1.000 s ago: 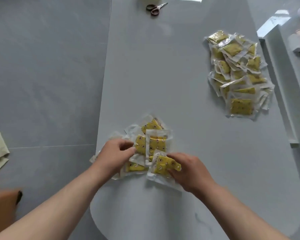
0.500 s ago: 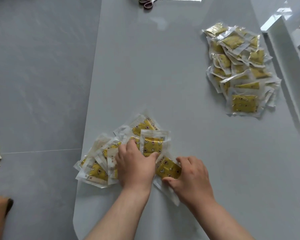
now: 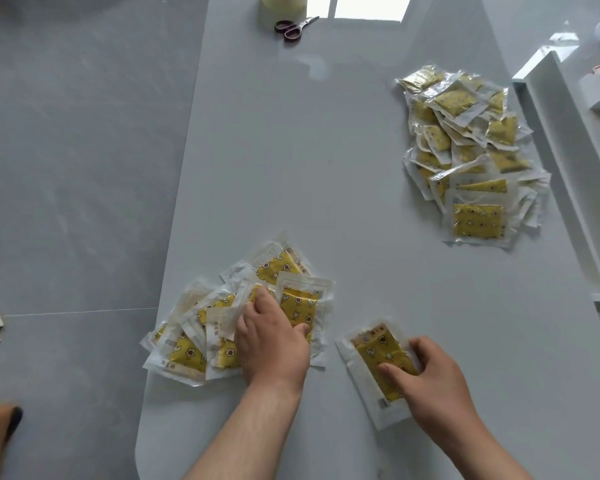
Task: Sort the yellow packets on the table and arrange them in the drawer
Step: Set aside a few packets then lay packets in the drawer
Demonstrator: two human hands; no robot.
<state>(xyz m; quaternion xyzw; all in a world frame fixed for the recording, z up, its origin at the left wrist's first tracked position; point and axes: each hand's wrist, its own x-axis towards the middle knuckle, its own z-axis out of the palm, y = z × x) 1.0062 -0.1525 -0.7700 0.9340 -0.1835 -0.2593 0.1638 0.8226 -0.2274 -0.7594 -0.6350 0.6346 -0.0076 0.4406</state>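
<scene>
1. Left grip: a bare hand lying palm-down, with the fingers nearly straight and the thumb spread towards the right. It presses flat on the near pile and encloses nothing.
2. Near pile: yellow packets in clear wrappers, overlapping in a fan on the table. It lies under the left grip and extends to that grip's left and beyond its fingertips, reaching the table's left edge.
3. Right grip: a bare hand with curled fingers. The thumb rests on the yellow face of the single packet and the other fingers bend over its right edge, so the packet is pinched between them.
4. Single packet: it lies flat on the table, tilted, just right of the left grip and apart from the near pile.
5. Far pile: a loose heap of yellow packets well beyond the right grip, near the table's right edge.
6. Drawer: a white, long-walled drawer just right of the far pile, beyond and to the right of the right grip.
7. Scissors: they lie at the table's far end, well beyond both grips.
</scene>
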